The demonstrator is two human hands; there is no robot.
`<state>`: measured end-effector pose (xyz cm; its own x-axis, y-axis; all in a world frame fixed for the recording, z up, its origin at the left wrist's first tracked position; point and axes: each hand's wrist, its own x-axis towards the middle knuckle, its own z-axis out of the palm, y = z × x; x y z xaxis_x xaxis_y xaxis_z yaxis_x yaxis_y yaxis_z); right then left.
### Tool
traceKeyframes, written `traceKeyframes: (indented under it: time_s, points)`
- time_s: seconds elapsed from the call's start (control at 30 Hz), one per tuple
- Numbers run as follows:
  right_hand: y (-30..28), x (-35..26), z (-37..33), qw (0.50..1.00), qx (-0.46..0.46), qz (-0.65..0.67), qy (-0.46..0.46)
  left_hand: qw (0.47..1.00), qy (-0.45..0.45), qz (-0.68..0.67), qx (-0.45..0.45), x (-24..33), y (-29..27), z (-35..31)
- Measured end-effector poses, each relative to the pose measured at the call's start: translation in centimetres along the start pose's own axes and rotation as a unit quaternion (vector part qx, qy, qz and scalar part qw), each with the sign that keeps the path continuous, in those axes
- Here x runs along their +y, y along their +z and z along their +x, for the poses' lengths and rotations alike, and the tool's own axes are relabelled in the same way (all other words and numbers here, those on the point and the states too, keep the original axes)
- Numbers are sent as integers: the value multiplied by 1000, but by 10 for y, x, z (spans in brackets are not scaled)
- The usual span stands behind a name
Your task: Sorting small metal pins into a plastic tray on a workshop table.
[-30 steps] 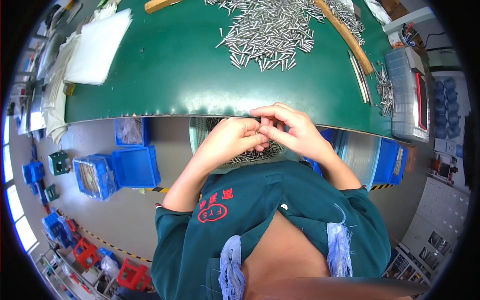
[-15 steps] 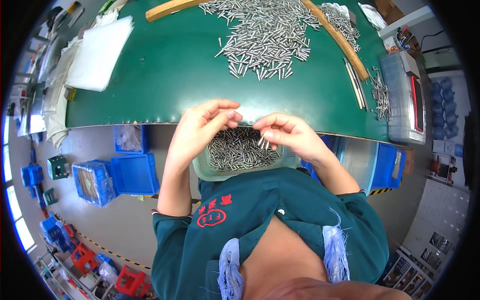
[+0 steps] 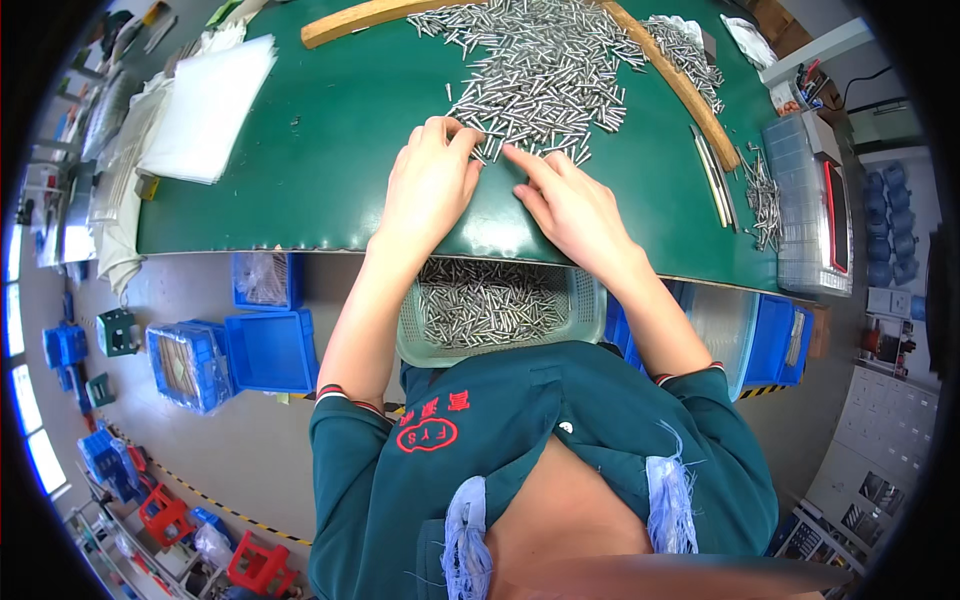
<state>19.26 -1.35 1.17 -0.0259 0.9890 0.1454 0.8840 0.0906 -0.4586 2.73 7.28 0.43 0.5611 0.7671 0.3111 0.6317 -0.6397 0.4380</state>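
Note:
A big heap of small silver metal pins is spread over the green tabletop. At the heap's near left edge, my left hand has its fingers bent down by the outermost pins, thumb apart from the forefinger. My right hand lies just right of it, forefinger stretched out to touch pins at the near edge and thumb held away. Neither hand shows a pin clearly gripped. Below the table edge, against my body, sits a pale green plastic basket holding many similar pins.
Wooden strips border the heap. Beyond the right strip lie a smaller pin pile and thin rods. White sheets rest at the left, a clear plastic box at the right. Blue crates stand below the table.
Both hands have moved from above the basket forward to the heap's near edge. The few pins that were in my right fingers are no longer seen there.

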Motion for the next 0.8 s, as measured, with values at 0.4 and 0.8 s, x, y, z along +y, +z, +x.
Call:
traceKeyframes:
  time_s: [0.4, 0.8]
  points:
    - [-1, 0, 6, 995, 54, -55, -63, 998, -49, 47, -18, 18, 0, -20]
    - [3, 1, 0, 993, 48, -28, -105, 998, 54, 13, -11, -4, 6, 2]
